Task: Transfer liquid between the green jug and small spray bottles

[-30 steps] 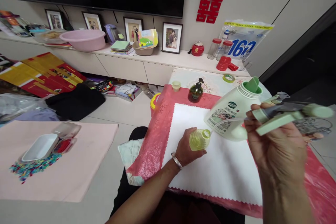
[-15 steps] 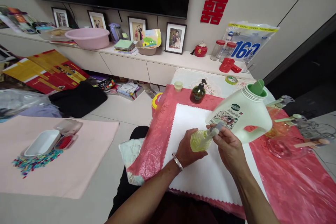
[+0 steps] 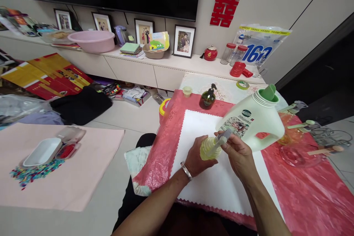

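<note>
Ribbed yellow-green bottle (image 3: 208, 151), held over the white scallop-edged mat (image 3: 221, 188) in the middle of a bench (image 3: 301, 191) covered in red plastic. The bottle appears to lean a little to the right. The left hand (image 3: 195, 158) has its fingers clamped around the body, with the thumb on the near side. The right hand (image 3: 240, 156) has thumb and fingertips together on a grey and pale green spray head (image 3: 227, 134) at the bottle's mouth; a long pale part of it lies across the front of the bottle. Whether the collar sits squarely on the neck is hidden, so that cannot be told.

Good handling here, as a judgement, means an upright body and a head in line with the neck, so the threads meet evenly. The left grip should be firm enough to stop the bottle turning, yet light enough not to press in its wall, which could push liquid up. The right fingertips do best low on the collar, since a twist on the long pale part could tilt the head or squeeze it.

Just beyond the right hand stands a large pale green jug (image 3: 250, 118). Elbow room on that side is tight. A dark green pump bottle (image 3: 207, 99) and a small cup (image 3: 187, 91) stand farther off.
</note>
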`<control>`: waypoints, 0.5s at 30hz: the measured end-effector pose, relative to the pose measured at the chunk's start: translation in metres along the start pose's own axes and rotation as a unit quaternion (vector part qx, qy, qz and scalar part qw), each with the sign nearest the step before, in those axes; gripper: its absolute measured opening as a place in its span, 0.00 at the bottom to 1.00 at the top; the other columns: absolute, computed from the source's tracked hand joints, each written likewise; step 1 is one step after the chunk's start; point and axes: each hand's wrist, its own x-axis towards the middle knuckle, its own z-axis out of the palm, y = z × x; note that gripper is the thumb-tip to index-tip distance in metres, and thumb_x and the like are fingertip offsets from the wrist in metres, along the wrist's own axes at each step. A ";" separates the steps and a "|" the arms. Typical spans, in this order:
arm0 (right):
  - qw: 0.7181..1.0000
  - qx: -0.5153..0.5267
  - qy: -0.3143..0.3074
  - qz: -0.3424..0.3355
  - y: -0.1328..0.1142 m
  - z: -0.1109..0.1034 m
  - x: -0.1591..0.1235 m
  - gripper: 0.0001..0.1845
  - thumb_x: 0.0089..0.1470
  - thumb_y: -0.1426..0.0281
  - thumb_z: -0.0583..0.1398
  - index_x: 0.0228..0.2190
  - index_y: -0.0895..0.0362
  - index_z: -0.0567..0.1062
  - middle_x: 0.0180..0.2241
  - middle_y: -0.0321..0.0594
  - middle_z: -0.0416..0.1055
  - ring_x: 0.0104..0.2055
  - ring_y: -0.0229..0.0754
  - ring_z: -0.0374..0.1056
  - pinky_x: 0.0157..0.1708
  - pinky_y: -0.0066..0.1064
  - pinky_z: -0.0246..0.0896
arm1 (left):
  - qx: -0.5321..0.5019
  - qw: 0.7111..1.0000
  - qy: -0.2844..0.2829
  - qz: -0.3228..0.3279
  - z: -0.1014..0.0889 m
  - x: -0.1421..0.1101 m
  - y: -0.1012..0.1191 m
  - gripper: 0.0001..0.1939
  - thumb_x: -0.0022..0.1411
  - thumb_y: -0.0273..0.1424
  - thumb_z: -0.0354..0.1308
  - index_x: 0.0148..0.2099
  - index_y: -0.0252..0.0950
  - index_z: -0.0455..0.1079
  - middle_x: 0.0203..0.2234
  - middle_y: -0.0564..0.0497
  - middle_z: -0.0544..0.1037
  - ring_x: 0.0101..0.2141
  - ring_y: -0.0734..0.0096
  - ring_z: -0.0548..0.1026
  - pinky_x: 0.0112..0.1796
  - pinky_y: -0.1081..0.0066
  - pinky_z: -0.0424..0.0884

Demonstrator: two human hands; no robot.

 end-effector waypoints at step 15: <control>0.998 -0.063 0.018 -0.011 0.006 0.002 -0.003 0.20 0.54 0.57 0.67 0.46 0.52 0.76 0.51 0.41 0.67 0.54 0.45 0.65 0.53 0.34 0.64 | 0.019 1.000 -0.008 0.022 0.002 0.001 -0.006 0.48 0.45 0.43 0.73 0.64 0.40 0.54 0.56 0.40 0.68 0.57 0.46 0.67 0.57 0.46 0.66</control>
